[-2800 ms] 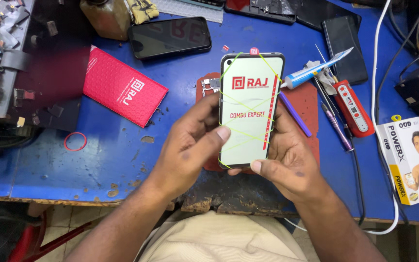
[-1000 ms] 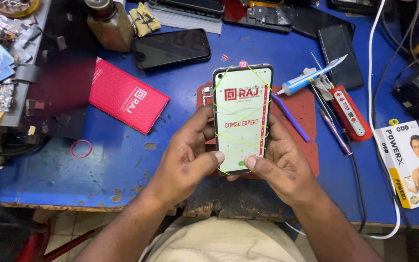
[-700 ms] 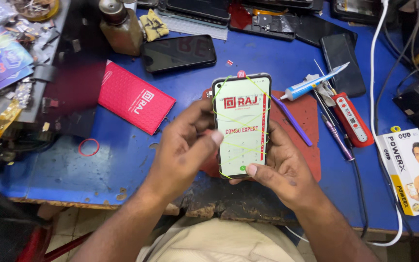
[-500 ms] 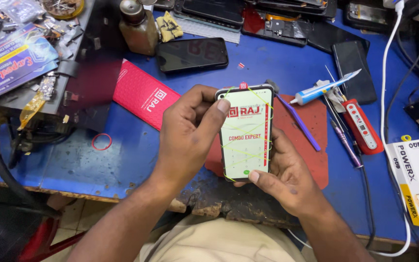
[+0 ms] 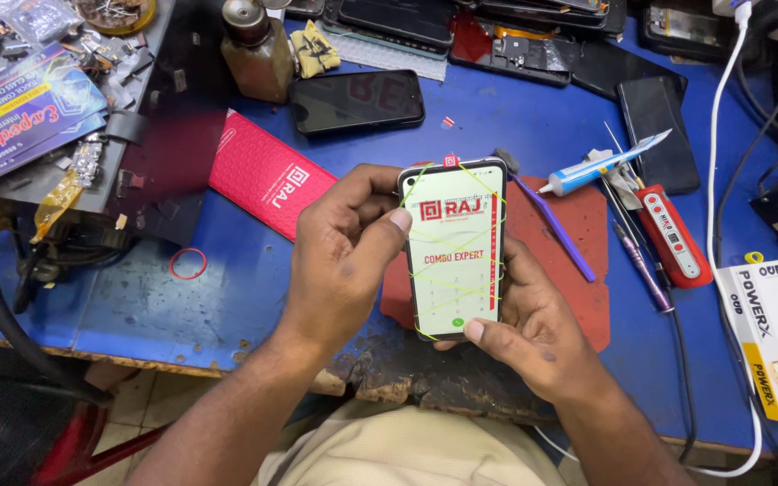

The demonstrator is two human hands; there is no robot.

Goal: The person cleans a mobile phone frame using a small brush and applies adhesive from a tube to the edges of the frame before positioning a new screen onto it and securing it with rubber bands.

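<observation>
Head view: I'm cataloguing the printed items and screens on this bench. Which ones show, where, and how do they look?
Phone: between left hand and right hand, white-red protective film, thin yellow bands.
Red sleeve: flat, left of the hands.
Dark phone: screen off, above the sleeve.
White box: right edge, yellow stripe, portrait.
Purple leaflet: top left.

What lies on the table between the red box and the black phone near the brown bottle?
Nothing: in the head view the red box and black phone are separated only by bare blue table.

Both hands, left hand [image 5: 344, 256] and right hand [image 5: 533, 328], hold a rubber-banded phone [image 5: 455, 247] over the blue bench [image 5: 254, 288].
</observation>
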